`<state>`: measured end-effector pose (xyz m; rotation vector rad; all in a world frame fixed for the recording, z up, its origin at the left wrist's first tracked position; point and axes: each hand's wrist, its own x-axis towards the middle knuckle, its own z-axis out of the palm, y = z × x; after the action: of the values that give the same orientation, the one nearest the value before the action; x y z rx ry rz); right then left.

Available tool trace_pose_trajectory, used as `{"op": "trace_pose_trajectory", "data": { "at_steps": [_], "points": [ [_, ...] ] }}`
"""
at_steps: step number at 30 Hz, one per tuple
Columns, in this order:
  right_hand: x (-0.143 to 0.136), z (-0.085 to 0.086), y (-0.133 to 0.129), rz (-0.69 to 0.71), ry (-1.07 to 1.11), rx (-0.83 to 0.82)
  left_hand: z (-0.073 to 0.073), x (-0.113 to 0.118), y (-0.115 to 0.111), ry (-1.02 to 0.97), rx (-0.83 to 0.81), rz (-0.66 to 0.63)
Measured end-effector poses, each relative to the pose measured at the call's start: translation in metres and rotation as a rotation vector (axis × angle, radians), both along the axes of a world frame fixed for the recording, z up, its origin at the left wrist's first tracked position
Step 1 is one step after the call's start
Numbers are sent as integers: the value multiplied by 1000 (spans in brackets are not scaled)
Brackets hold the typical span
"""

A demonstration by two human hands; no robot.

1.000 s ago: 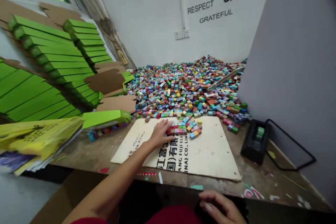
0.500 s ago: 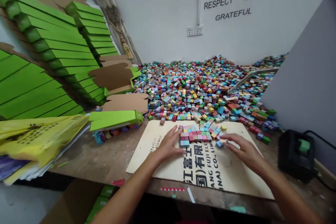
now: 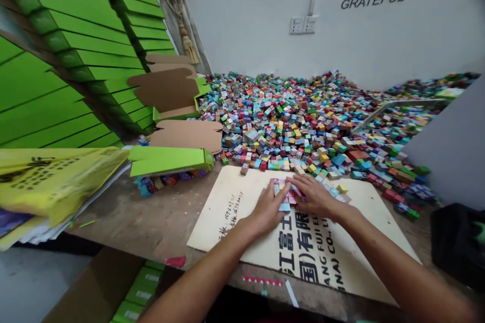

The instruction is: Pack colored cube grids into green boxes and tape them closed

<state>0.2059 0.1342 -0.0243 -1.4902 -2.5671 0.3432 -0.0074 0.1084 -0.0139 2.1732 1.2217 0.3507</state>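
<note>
A tight group of small colourful patterned blocks (image 3: 286,207) lies on the cream printed board (image 3: 235,227), partly covered by my hands. My left hand (image 3: 267,209) rests along the group's left side, fingers stretched out and touching the blocks. From the right, my right hand (image 3: 316,196) lies over the blocks with fingers extended, its fingertips close to those of the left. Neither hand lifts anything that I can see. Beside the right wrist, a few pale blue blocks and a yellow block (image 3: 342,189) lie loose on the board.
A large heap of similar blocks (image 3: 280,121) spreads behind the board to the wall. On the left are stacked green boxes (image 3: 87,45), an opened green box (image 3: 170,160) and a yellow plastic bag (image 3: 56,176). A black tape dispenser (image 3: 454,247) stands at the right.
My right hand has moved left from the loose blocks onto the group, and my left hand has closed in beside it. The camera view has tilted down and shifted left.
</note>
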Motion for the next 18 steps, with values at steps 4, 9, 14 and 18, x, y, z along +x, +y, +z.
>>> {"op": "trace_pose_trajectory", "data": {
  "at_steps": [4, 9, 14, 18],
  "points": [
    [0, -7, 0, -26, 29, 36, 1, 0, 0, -11, -23, -30],
    [-1, -5, -1, -29, 41, 48, 6, -1, 1, 19, -44, -12],
    [-6, 0, -6, -34, 55, 68, 8, 4, -3, 66, -44, -49],
    [-11, -2, -17, -50, 85, 96, 5, 2, -6, 96, -47, -85]
  ]
}}
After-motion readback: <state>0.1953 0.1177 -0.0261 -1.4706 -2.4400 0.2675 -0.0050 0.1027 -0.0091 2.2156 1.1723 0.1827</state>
